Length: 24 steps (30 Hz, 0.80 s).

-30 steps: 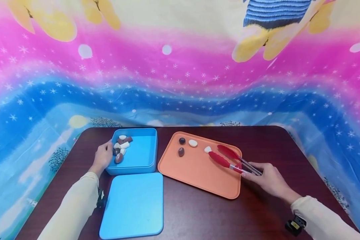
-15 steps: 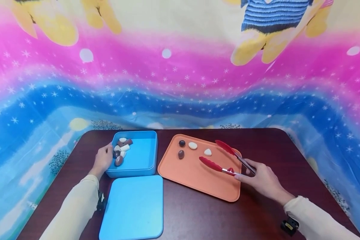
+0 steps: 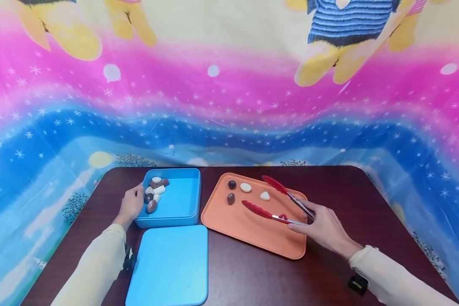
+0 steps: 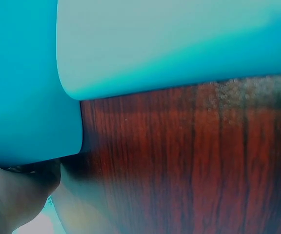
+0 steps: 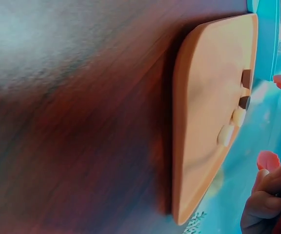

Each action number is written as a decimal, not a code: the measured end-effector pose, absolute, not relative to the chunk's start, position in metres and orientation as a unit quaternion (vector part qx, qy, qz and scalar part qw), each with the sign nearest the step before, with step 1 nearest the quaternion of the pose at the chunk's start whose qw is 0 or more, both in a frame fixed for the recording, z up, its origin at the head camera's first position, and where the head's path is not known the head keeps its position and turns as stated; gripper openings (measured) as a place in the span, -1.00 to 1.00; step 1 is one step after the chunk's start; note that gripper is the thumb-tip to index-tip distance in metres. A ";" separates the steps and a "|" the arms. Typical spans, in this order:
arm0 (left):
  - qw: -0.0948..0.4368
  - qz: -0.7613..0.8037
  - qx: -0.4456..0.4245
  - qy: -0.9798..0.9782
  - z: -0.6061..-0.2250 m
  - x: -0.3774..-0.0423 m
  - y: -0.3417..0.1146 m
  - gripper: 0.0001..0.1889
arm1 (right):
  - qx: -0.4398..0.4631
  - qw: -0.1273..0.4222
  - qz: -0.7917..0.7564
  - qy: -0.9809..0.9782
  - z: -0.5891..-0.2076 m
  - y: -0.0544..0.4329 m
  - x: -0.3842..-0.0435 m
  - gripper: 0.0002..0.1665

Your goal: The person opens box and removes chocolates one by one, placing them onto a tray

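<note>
My right hand (image 3: 325, 225) grips red-tipped metal tongs (image 3: 277, 182), their arms spread apart over the orange tray (image 3: 233, 227). Between the spread tips lies a white triangular chocolate-like piece (image 3: 265, 196), apart from them. Farther left on the tray are a dark round piece (image 3: 232, 184), a white oval piece (image 3: 245, 187) and a brown egg-shaped piece (image 3: 230, 198). My left hand (image 3: 131, 204) holds the left wall of a blue box (image 3: 185, 193). Inside, several brown and white pieces (image 3: 159, 189) cluster along that side. In the left wrist view only part of the left hand (image 4: 13, 195) shows.
A flat blue lid (image 3: 168, 265) lies in front of the box on the dark wooden table (image 3: 248, 280). The box stands close to the tray's left end. Behind the table hangs a colourful printed cloth (image 3: 229, 106).
My right hand has moved left with the tongs, and their tips have spread wider around the white triangular piece. My left hand stays on the box; the head view has tilted slightly.
</note>
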<state>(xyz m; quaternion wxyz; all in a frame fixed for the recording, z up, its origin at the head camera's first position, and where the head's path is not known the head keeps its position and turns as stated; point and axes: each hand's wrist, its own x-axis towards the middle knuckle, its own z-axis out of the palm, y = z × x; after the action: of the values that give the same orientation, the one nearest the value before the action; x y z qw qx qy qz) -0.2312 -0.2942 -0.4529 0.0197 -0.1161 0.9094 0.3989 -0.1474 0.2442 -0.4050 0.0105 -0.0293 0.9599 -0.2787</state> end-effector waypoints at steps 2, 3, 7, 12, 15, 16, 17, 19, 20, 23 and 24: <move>0.020 0.398 -0.116 0.910 -0.453 -0.231 -0.295 -0.39 | -0.031 0.009 -0.279 0.960 -0.405 0.241 -0.149 0.08; 0.021 0.399 -0.117 0.909 -0.453 -0.231 -0.294 -0.39 | -0.032 0.009 -0.280 0.959 -0.405 0.239 -0.149 0.06; 0.024 0.403 -0.118 0.907 -0.453 -0.231 -0.294 -0.39 | -0.041 0.009 -0.290 0.956 -0.405 0.231 -0.151 0.00; 0.027 0.404 -0.121 0.906 -0.452 -0.231 -0.294 -0.38 | -0.045 0.010 -0.291 0.956 -0.401 0.222 -0.155 -0.03; 0.027 0.402 -0.122 0.907 -0.452 -0.231 -0.294 -0.38 | -0.043 0.014 -0.283 0.958 -0.398 0.217 -0.157 -0.09; 0.027 0.402 -0.121 0.907 -0.452 -0.231 -0.293 -0.39 | -0.043 0.015 -0.280 0.959 -0.397 0.215 -0.157 -0.11; 0.026 0.401 -0.121 0.908 -0.453 -0.231 -0.293 -0.39 | -0.044 0.015 -0.277 0.960 -0.397 0.214 -0.158 -0.13; 0.024 0.400 -0.120 0.908 -0.453 -0.231 -0.293 -0.39 | -0.046 0.018 -0.273 0.961 -0.396 0.211 -0.158 -0.13; 0.023 0.400 -0.121 0.908 -0.453 -0.231 -0.293 -0.39 | -0.049 0.021 -0.273 0.961 -0.396 0.209 -0.159 -0.10; 0.021 0.399 -0.119 0.909 -0.453 -0.231 -0.294 -0.39 | -0.055 0.028 -0.274 0.960 -0.397 0.204 -0.159 -0.01; 0.021 0.399 -0.118 0.909 -0.453 -0.231 -0.294 -0.39 | -0.059 0.030 -0.274 0.959 -0.398 0.202 -0.160 0.01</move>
<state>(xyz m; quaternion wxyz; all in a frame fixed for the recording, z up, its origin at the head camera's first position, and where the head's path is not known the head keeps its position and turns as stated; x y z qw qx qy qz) -0.2315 -0.2935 -0.4534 0.0207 -0.1184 0.9089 0.3993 -0.1596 0.2021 -0.3982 0.0300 -0.0587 0.9595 -0.2739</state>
